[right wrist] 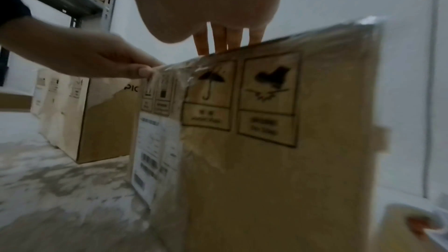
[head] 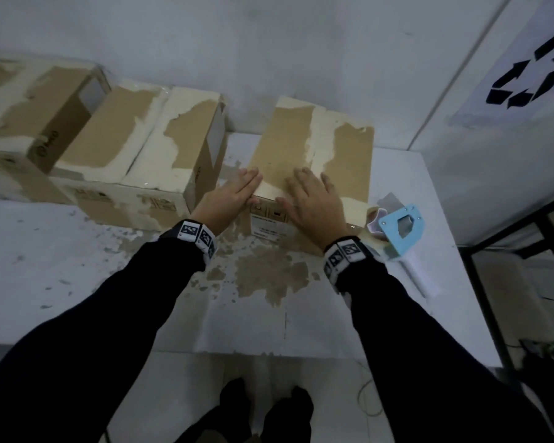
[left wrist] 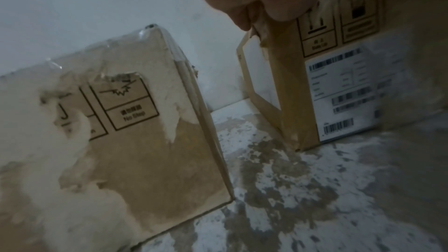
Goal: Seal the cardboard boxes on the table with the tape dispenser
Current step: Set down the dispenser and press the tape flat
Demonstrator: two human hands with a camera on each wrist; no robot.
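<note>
A worn cardboard box (head: 311, 148) stands on the white table (head: 77, 266), its top flaps closed and a shipping label on its front. My left hand (head: 234, 193) lies flat on the box's near left top edge, thumb down against the front corner. My right hand (head: 314, 199) lies flat on the top beside it, fingers spread. In the right wrist view the box (right wrist: 278, 150) shows clear tape over its top front edge, with the left hand (right wrist: 101, 58) touching that corner. The blue tape dispenser (head: 400, 231) lies on the table right of the box, untouched.
Two more worn boxes (head: 141, 145) (head: 29, 110) stand in a row to the left against the wall; the nearer one (left wrist: 109, 131) shows in the left wrist view. A white panel with a recycling sign (head: 525, 84) stands at right. The table's right edge is near the dispenser.
</note>
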